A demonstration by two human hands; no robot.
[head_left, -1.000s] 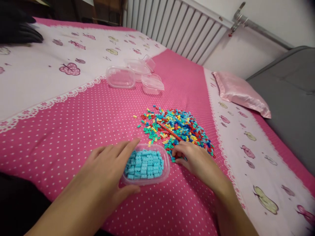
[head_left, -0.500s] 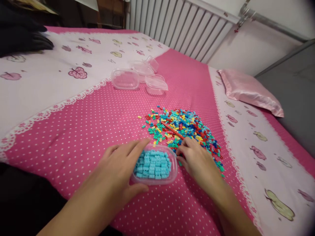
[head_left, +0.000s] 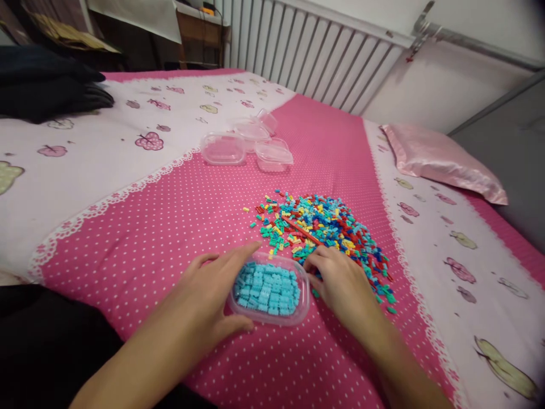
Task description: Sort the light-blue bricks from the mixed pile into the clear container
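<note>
A clear plastic container (head_left: pixel 303 304) full of light-blue toy bricks (head_left: pixel 268 288) stands on the pink bedspread in front of me. My left hand (head_left: pixel 217 289) curves round its left end, fingers along the far rim and thumb on the near side. At its right end, my right hand (head_left: pixel 334 275) is closed, with fingertips curled down beside the rim. Whatever these fingertips hold is hidden. Just beyond the right hand spreads a heap of small mixed-colour toy bricks (head_left: pixel 336 218). A thin red stick (head_left: pixel 301 230) lies across the heap, its near end reaching my right knuckles.
Several clear plastic containers (head_left: pixel 223 149) sit farther back on the polka-dot bedspread (head_left: pixel 149 227). A pink pillow (head_left: pixel 443 162) lies at the right. Dark folded cloth (head_left: pixel 51 85) rests at the far left. Behind the bed is a white radiator (head_left: pixel 298 51).
The whole view has shifted slightly, so the scene sits a little lower and to the right. Both hands keep nearly the same places beside the container.
</note>
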